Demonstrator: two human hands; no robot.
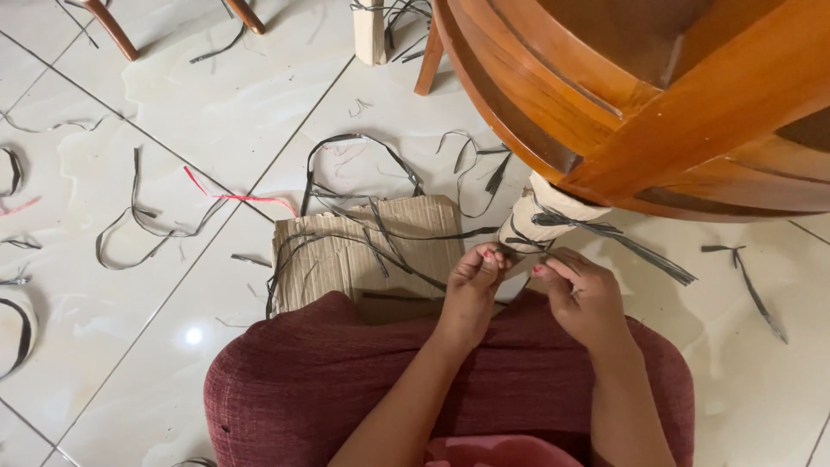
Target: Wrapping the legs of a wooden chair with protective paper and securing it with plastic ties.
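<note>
The wrapped table leg (543,220) stands just beyond my fingertips, bound with dark plastic strapping (605,235) whose frayed tail trails off to the right. My left hand (471,290) has its fingers curled nearly closed, pinching something thin at the leg's foot; my right hand (584,290) is likewise pinched tight on a strand beside it, the two almost touching. To do this well, I judge I should keep the strand taut and work close to the wrap. The wooden table (657,104) overhangs right above my fingers, so upward room is tight. Cardboard (363,251) lies left, loose strap scraps (147,220) beyond; bare floor tiles (752,363) lie open to the right.
</note>
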